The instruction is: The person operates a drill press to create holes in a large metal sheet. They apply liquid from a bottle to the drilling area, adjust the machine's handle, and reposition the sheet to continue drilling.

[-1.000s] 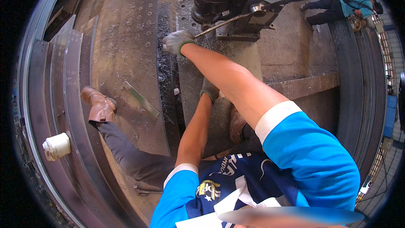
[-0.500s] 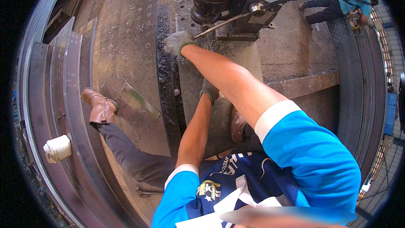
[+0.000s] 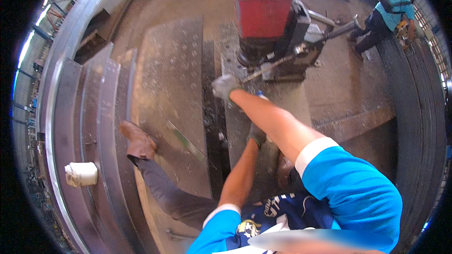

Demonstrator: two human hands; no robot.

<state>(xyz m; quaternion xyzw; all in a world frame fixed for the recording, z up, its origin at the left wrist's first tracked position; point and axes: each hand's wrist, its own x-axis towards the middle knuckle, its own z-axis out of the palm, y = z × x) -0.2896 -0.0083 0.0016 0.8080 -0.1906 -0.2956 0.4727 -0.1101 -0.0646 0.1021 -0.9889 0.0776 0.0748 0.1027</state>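
My right hand (image 3: 227,86), in a grey glove, is closed around the end of a metal lever rod (image 3: 268,69). That rod runs to the hub of a drilling machine with a red body (image 3: 262,15). Crossing below my right forearm, my gloved left hand (image 3: 256,135) is closed, its fingers mostly hidden. A white bottle-like thing with a blue tip (image 3: 261,95) shows past the forearm, in line with that hand; its middle is covered. The machine stands on a long steel plate (image 3: 238,127) strewn with metal shavings.
To the left lies a wide plate (image 3: 165,89) with chalk-ringed marks and a greenish flat strip (image 3: 184,139). A white plastic container (image 3: 81,174) rests on steel beams (image 3: 101,127). Dark beams (image 3: 405,89) line the right, where another person (image 3: 393,11) works. My boot (image 3: 138,138) is on the marked plate.
My view has tilted, so the scene sits lower and further right. The blue tip has come into sight beyond my right forearm. My right hand keeps its grip on the lever rod.
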